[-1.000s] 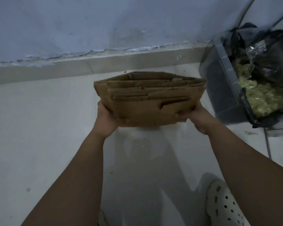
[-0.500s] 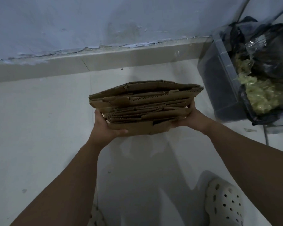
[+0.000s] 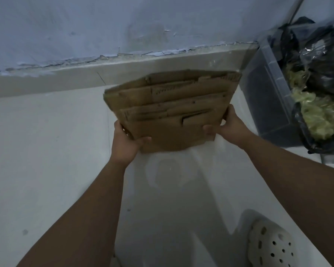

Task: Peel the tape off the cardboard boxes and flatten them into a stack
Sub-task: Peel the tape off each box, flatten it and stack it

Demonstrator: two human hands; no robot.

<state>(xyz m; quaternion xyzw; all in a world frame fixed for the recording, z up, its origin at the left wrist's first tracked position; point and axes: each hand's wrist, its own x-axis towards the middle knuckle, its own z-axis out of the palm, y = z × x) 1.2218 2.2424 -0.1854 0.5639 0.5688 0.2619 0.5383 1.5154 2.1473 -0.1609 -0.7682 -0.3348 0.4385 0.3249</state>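
A stack of flattened brown cardboard boxes (image 3: 172, 106) is held above the white floor, tilted so its broad face shows toward me. My left hand (image 3: 125, 143) grips its lower left corner, thumb on the front face. My right hand (image 3: 226, 126) grips the lower right corner, thumb in front and fingers behind. The stack's upper edge shows several uneven layers. No tape is visible on the cardboard.
A clear plastic bin (image 3: 274, 93) lined with a black bag of yellowish crumpled waste (image 3: 320, 112) stands at the right by the wall. A low ledge (image 3: 46, 81) runs along the blue wall. My white perforated shoe (image 3: 270, 245) is at the bottom right.
The stack has been tipped back up from a near-flat, edge-on position, so its face shows again. It has also shifted a little to the right, toward the bin. Both hands keep their grip.
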